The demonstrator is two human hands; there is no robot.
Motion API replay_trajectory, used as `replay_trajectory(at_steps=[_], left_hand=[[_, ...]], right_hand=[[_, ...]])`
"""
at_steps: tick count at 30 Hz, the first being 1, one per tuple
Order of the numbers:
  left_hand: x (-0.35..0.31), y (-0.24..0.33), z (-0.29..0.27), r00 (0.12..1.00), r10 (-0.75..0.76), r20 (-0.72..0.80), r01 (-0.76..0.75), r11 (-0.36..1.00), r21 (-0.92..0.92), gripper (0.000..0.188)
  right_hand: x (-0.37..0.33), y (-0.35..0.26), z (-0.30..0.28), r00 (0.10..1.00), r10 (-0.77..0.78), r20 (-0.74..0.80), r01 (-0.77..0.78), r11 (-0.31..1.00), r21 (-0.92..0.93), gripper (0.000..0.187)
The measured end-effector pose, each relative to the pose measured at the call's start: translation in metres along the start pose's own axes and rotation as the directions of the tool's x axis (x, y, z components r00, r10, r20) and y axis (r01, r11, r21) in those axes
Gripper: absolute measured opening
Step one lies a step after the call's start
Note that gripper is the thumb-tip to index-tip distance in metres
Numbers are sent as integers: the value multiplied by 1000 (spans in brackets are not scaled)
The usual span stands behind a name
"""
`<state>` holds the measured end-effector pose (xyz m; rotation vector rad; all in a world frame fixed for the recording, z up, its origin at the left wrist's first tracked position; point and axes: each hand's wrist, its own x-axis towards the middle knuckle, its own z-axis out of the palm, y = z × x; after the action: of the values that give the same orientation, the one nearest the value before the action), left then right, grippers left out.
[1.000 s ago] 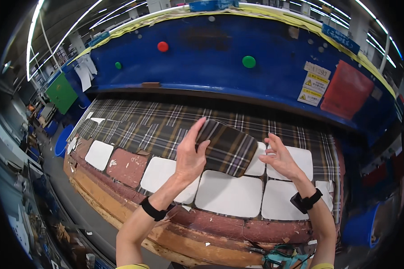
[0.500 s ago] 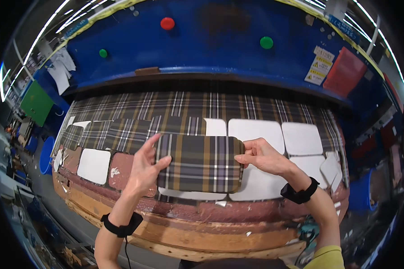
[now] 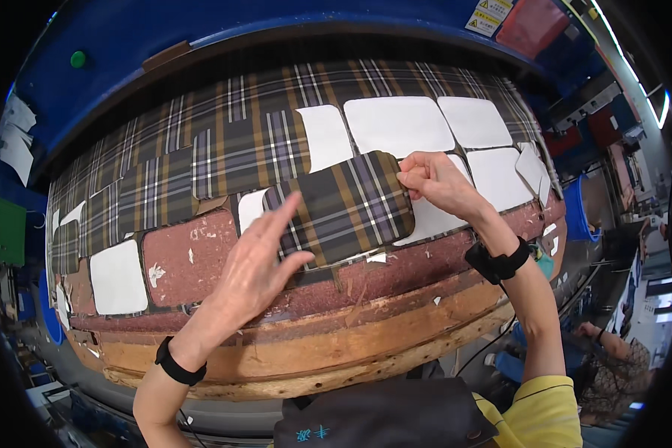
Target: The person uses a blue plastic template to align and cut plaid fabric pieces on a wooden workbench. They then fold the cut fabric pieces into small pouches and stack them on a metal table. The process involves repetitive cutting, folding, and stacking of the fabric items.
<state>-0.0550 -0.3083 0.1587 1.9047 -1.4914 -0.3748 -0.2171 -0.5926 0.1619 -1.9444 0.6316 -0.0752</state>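
A plaid fabric piece with rounded corners (image 3: 351, 205), dark with brown, purple and white stripes, is tilted above the worktable. My right hand (image 3: 437, 183) pinches its upper right corner. Over its left end, my left hand (image 3: 254, 261) has its fingers stretched and thumb apart; whether it touches the cloth I cannot tell. Beneath lie white rounded panels (image 3: 399, 125), some partly hidden by the held piece and my hands. Other plaid pieces (image 3: 250, 153) overlap in a row to the left of it.
A blue machine (image 3: 224, 30) spans the back, with a plaid sheet (image 3: 164, 119) under its edge. The worn red table surface (image 3: 190, 250) has a wooden front edge (image 3: 313, 366). A blue bin (image 3: 579, 209) stands to the right. Another person (image 3: 616, 373) is at the lower right.
The whole view has shifted and turned. The plaid piece now slants, its right end higher. My left hand's fingers are spread off its left edge, while my right hand keeps its corner.
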Motion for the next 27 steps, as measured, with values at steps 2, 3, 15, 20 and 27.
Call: replay_trajectory(at_steps=[2,3,15,20,27], left_hand=[[-3,6,5,996,34,81,-46,988,145,81],[-3,10,6,991,42,126,-69,973,219,80],[8,20,-2,976,-152,156,144,988,60,56],[12,13,-2,982,-141,129,147,988,-41,49],[14,8,1,944,-304,131,325,925,-196,40]], right_hand=[[-9,-8,-1,991,-94,-98,68,968,-241,27],[-14,-16,-2,989,-92,-112,56,957,-285,27],[-65,-19,-6,980,-127,153,182,885,-428,24],[-61,-11,0,917,-363,167,400,816,-417,29],[-53,-14,1,905,-368,214,426,788,-444,36]])
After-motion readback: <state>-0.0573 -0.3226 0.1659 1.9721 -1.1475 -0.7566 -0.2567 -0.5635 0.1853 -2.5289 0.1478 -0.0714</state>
